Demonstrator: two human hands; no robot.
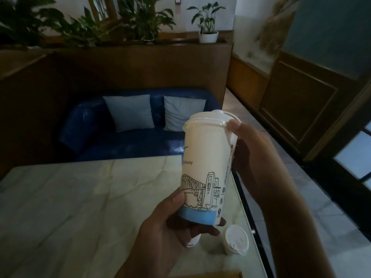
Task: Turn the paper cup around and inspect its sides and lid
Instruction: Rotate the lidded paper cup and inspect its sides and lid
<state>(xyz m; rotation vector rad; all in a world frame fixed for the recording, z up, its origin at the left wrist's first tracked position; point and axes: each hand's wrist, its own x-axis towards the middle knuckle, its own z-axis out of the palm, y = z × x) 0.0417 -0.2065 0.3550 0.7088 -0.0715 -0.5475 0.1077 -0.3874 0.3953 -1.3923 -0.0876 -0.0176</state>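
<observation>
The paper cup [206, 169] is held up between both hands, near upright. Left hand [170, 223] pinches the base from below, right hand [255, 155] grips the lid [210, 122] rim, so it spins on that axis.

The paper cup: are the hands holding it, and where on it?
Yes. The left hand grips the paper cup around its blue base, and the right hand holds its upper side, thumb at the lid rim.

The room is dimly lit, with pale daylight admitted through a window [356, 157] at the right. Straight lines are bent at the edges, and fine detail is softened throughout.
</observation>
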